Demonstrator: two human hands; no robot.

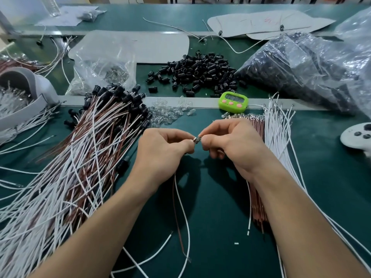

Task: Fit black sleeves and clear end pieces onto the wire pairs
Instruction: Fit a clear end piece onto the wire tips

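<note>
My left hand (162,149) grips a wire pair (181,207), one white and one brown strand hanging down toward me. My right hand (226,145) pinches a small clear end piece (197,139) at the top of that pair, between both thumbs. Loose clear end pieces (168,112) lie scattered beyond my hands. A heap of black sleeves (198,74) sits farther back. Wire pairs with black sleeves fitted (84,149) pile up on the left. Bare brown and white wires (273,137) lie in a bundle under and right of my right hand.
A green timer (233,102) stands behind my hands. Plastic bags, one with clear parts (104,63) and one with black sleeves (301,65), lie at the back. A white controller (357,137) rests at the right edge. A grey holder (22,97) with white wires stands left.
</note>
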